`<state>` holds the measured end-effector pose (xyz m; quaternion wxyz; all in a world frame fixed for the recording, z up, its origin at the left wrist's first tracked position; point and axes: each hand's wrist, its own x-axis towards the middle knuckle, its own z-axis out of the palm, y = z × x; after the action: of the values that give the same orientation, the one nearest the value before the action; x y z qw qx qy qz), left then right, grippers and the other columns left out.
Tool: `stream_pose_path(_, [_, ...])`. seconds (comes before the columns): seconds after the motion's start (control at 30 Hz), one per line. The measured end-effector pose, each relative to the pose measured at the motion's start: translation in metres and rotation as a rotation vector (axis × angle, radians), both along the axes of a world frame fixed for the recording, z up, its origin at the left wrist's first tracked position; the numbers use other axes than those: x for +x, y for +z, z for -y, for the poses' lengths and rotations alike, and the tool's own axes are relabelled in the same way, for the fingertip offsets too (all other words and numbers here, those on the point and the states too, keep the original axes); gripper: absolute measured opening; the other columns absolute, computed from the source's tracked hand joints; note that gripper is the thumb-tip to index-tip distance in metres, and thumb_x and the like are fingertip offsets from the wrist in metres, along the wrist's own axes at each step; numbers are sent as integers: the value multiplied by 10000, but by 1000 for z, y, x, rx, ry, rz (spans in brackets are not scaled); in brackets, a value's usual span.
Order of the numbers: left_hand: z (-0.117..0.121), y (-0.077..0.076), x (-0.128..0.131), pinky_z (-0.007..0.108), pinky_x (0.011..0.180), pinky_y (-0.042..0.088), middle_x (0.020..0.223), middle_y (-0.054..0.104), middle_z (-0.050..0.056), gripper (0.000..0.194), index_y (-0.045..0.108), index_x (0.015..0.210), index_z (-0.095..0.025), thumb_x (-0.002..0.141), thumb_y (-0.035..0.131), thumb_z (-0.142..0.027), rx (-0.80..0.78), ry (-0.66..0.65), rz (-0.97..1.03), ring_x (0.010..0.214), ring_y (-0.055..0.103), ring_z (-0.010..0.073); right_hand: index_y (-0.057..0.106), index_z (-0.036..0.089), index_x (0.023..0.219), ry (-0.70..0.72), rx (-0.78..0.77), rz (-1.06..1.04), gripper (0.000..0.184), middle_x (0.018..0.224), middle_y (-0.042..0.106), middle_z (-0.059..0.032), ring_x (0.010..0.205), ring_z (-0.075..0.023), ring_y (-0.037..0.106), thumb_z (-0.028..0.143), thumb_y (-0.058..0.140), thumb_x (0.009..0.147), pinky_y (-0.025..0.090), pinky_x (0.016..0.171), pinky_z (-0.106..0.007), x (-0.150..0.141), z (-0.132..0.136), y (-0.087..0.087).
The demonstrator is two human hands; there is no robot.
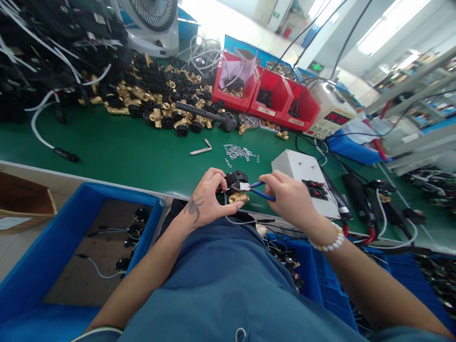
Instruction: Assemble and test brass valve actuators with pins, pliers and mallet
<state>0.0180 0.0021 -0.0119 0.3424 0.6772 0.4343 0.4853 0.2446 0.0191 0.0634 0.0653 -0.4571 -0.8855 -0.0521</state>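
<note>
My left hand [210, 194] is closed around a brass valve [238, 197] with a black housing [235, 178] on top and a grey cable trailing from it. My right hand [290, 197] grips blue-handled pliers [261, 191]. The jaws of the pliers are against the black housing and brass body; exactly what they pinch is too small to make out. Just beyond my hands lies a small pile of silver spring clips [238, 152] on the green bench top [149, 156]. A small L-shaped metal piece [201, 148] rests to the left of the clips.
Brass and black fittings [164, 102] are heaped at the back, with a black-handled mallet [210, 114] before them. Red bins [269, 97] stand behind. At right are a grey box [302, 178] and black electric screwdrivers [358, 199]. A blue crate [87, 190] sits below left.
</note>
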Motion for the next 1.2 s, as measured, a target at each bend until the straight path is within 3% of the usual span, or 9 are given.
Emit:
stream_pose_path(0.1, [1, 1, 0, 436, 944, 548, 1073, 567, 74, 379, 461, 798, -222, 701, 816, -310, 4, -1, 1, 1046, 580, 228, 591, 186, 1066, -72, 231, -320, 213, 853, 604, -50, 702, -175, 555, 145, 518, 871, 427, 650, -285, 1, 0, 6])
stream_pose_path(0.17, [0, 2, 0, 432, 939, 547, 1071, 573, 74, 377, 461, 796, -222, 703, 816, -307, 9, -4, -7, 1043, 582, 228, 576, 187, 1045, -92, 289, -391, 177, 851, 594, -52, 704, -175, 545, 161, 502, 887, 438, 661, -291, -1, 2, 5])
stream_pose_path(0.33, [0, 2, -1, 427, 936, 553, 1069, 565, 73, 390, 461, 801, -223, 687, 824, -309, 8, 3, -18, 1052, 584, 232, 629, 171, 990, -8, -43, 12, 264, 818, 611, -56, 654, -169, 525, 70, 512, 775, 358, 579, -281, -6, 3, -3])
stream_pose_path(0.53, [1, 3, -1, 418, 898, 563, 1060, 566, 74, 380, 463, 792, -220, 697, 816, -325, 0, 4, -16, 1025, 584, 227, 587, 181, 1033, -111, 196, -348, 187, 827, 594, -39, 676, -158, 533, 155, 490, 875, 410, 641, -269, -5, 2, -2])
stream_pose_path(0.7, [1, 4, -1, 407, 876, 568, 1098, 562, 88, 380, 460, 794, -220, 691, 804, -343, -21, -5, -17, 1068, 580, 236, 633, 167, 1009, -60, -110, -7, 245, 848, 618, -60, 681, -165, 544, 84, 525, 806, 376, 605, -270, -5, 4, -7])
stream_pose_path(0.87, [1, 5, -1, 365, 795, 576, 1070, 568, 75, 372, 464, 800, -221, 696, 799, -344, -23, -9, -19, 1024, 588, 223, 616, 164, 1074, -110, 111, -347, 229, 859, 606, -58, 718, -167, 559, 153, 492, 881, 449, 685, -280, -3, 6, -6])
stream_pose_path(1.0, [1, 6, -1, 377, 818, 575, 1101, 564, 86, 365, 476, 802, -215, 692, 798, -347, -38, -5, -28, 1043, 595, 230, 638, 165, 1048, -95, -153, -203, 264, 900, 646, -69, 763, -179, 605, 96, 521, 822, 449, 681, -273, -8, 10, -16])
stream_pose_path(1.07, [2, 5, 0, 368, 812, 576, 1105, 566, 87, 352, 490, 817, -213, 703, 794, -347, -43, 3, -20, 1056, 597, 231, 635, 165, 1072, -146, -288, -281, 210, 936, 674, -69, 787, -181, 632, 168, 553, 878, 477, 706, -274, -8, 10, -23])
stream_pose_path(1.2, [7, 8, 1, 380, 828, 576, 1126, 583, 88, 400, 496, 914, -217, 700, 813, -335, 2, 91, -7, 1097, 596, 245, 620, 130, 1173, -392, -244, -356, 382, 926, 680, -104, 795, -229, 655, 454, 573, 975, 519, 713, -332, 0, 5, -39])
